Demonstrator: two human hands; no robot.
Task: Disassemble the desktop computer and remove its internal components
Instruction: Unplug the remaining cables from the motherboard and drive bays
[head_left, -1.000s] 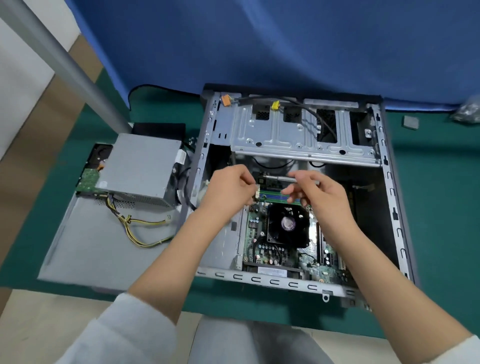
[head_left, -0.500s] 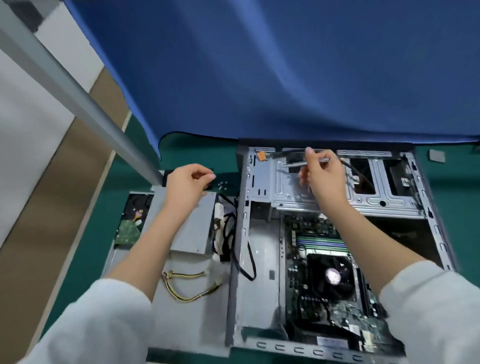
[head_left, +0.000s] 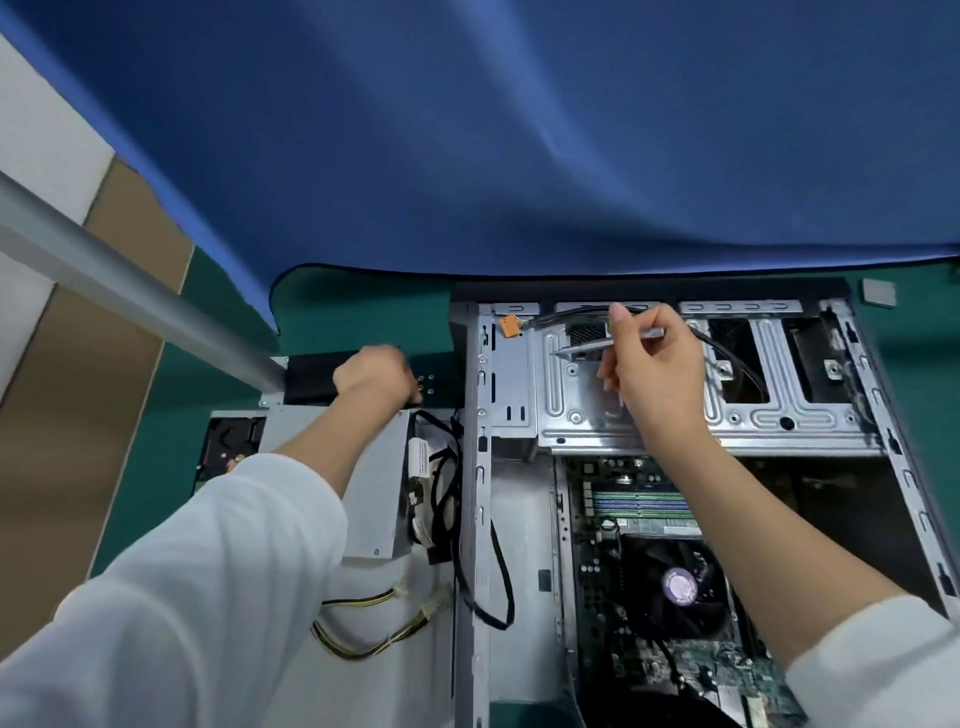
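While the right hand (head_left: 652, 364) pinches a screwdriver (head_left: 582, 347), the left hand's (head_left: 374, 375) grip—curled, knuckles up—hides its contents.

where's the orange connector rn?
Head view, upper middle: the orange connector hangs at the case's top-left corner, beside the drive cage, left of the right hand.

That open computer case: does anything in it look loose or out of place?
Yes. An orange connector on a black cable lies unplugged across the metal drive cage, and the power supply sits outside the case, its yellow wires loose.
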